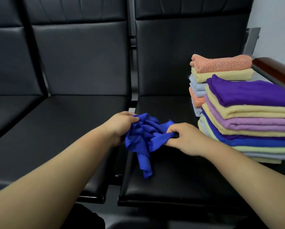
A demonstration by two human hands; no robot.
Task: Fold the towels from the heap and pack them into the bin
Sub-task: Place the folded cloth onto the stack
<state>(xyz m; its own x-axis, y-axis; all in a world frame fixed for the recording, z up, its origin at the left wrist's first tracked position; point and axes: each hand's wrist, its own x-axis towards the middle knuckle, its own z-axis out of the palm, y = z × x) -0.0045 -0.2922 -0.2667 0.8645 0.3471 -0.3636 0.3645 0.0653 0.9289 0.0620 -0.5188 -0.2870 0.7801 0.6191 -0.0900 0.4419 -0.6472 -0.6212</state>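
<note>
Left hand (122, 128) and right hand (186, 138): each grip is closed on a bunched fold of the blue towel (143, 138), which is held crumpled between them. Its long axis runs roughly grip to grip, and a twisted tail droops toward the viewer. The cloth is thin, matte and creased. Beneath the grips lies a smooth black padded seat (163, 184). Right of the right grip stands a near stack (247, 116) of flat-folded towels with purple on top. Beyond it is a far stack (221, 66) capped by nubbly orange.

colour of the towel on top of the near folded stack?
Deep purple: the top towel of the near stack, clearest in the head view, the only one.
</note>
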